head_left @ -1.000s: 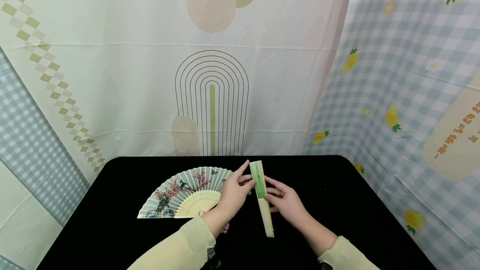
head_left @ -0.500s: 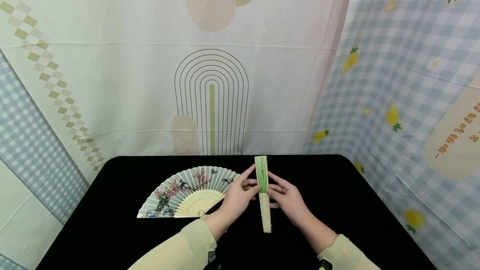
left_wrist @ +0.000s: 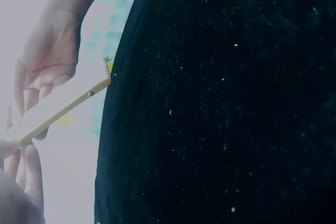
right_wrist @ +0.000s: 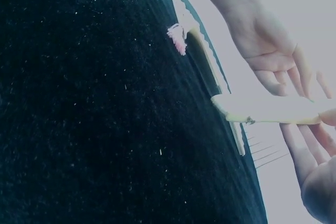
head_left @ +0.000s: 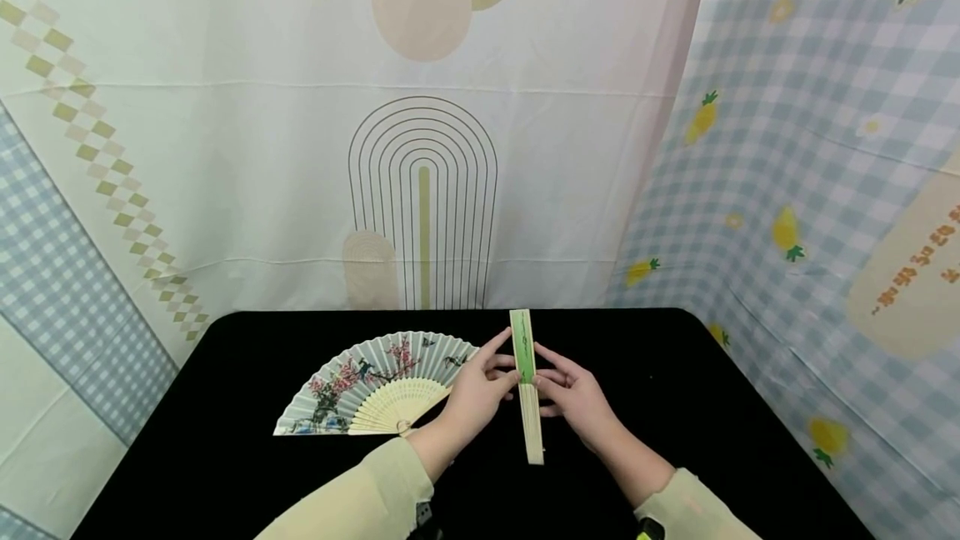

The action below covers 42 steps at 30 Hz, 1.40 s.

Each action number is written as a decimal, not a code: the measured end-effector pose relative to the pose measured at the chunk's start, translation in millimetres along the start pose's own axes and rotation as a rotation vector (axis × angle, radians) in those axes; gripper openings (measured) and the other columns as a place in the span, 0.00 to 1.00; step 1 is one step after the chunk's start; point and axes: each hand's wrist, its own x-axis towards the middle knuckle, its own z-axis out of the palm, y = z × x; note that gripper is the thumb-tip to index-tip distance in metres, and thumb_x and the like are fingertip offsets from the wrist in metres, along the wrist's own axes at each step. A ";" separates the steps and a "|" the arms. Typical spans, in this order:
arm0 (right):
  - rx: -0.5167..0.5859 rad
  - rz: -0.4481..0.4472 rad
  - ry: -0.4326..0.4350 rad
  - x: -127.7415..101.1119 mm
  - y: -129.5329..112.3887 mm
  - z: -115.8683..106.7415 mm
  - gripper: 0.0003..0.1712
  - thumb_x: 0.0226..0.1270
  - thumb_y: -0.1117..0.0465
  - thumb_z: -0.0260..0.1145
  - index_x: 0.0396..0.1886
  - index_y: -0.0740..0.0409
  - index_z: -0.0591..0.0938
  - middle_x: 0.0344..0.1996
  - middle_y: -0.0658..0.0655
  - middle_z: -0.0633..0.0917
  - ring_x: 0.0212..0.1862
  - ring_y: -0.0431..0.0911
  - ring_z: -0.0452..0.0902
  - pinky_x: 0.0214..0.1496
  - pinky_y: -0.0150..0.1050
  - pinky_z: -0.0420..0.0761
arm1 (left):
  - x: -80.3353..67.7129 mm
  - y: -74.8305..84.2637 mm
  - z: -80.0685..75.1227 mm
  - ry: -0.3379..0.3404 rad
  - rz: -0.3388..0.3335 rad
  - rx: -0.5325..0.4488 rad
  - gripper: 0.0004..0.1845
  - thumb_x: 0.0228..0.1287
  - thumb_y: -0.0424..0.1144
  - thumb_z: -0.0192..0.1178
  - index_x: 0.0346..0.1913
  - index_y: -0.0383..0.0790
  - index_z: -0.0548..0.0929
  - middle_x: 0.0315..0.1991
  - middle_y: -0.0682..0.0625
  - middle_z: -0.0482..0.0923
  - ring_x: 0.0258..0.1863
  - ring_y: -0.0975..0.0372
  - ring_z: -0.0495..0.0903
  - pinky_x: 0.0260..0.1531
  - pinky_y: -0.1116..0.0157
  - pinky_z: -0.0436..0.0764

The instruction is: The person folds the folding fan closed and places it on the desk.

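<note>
Between both hands, a closed folding fan (head_left: 531, 423) stands nearly upright, its upper part green with a dark pattern and its lower ribs pale. From the left side, my left hand (head_left: 474, 386) pinches it, thumb on the near face and index finger reaching up along its edge. My right hand (head_left: 573, 397) pinches the opposite edge at about the same height. In the right wrist view the fan's pivot end (right_wrist: 231, 109) points away from the hands over the black table. A spread folding fan (head_left: 375, 361) with pink blossoms lies left of my left hand, partly covered by it.
The black table (head_left: 637, 373) has rounded far corners. Behind it hangs a white printed cloth (head_left: 247, 173), and to the right a checked pineapple cloth (head_left: 750, 173). A pink tassel (right_wrist: 177, 39) hangs by the spread fan in the right wrist view.
Over the second, the closed fan has been raised slightly and turned more upright, with both hands shifting a little right along with it. The spread fan has stayed in place.
</note>
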 end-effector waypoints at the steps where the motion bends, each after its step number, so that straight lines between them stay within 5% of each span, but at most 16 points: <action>1: -0.004 0.003 -0.009 0.0 0.6 -0.4 0.35 0.72 0.58 0.65 0.75 0.44 0.66 0.54 0.62 0.84 0.46 0.54 0.85 0.39 0.48 0.87 | 0.2 0.5 -0.3 0.001 -0.007 -0.004 0.35 0.70 0.36 0.62 0.75 0.63 0.63 0.52 0.48 0.82 0.42 0.58 0.83 0.37 0.60 0.84; 12: -0.044 0.017 -0.079 -6.0 10.0 -3.9 0.38 0.69 0.57 0.68 0.76 0.48 0.65 0.50 0.63 0.85 0.45 0.54 0.85 0.38 0.50 0.87 | 7.5 4.2 -6.4 0.044 0.025 -0.032 0.36 0.69 0.32 0.61 0.76 0.58 0.63 0.52 0.45 0.82 0.38 0.59 0.84 0.34 0.62 0.85; 26: -0.024 0.010 -0.123 -10.7 20.2 -9.7 0.39 0.70 0.60 0.67 0.77 0.53 0.63 0.49 0.65 0.85 0.43 0.55 0.86 0.37 0.51 0.87 | 11.4 1.3 -2.9 0.024 -0.026 -0.027 0.35 0.68 0.32 0.63 0.74 0.59 0.66 0.48 0.45 0.84 0.38 0.57 0.85 0.33 0.62 0.85; 42: 0.018 0.165 -0.190 -10.8 26.5 -22.9 0.39 0.71 0.59 0.66 0.78 0.55 0.61 0.46 0.61 0.85 0.43 0.57 0.86 0.40 0.52 0.87 | 18.7 -15.9 -0.2 -0.077 -0.192 -0.109 0.38 0.67 0.27 0.62 0.77 0.51 0.62 0.43 0.43 0.84 0.37 0.54 0.86 0.34 0.58 0.86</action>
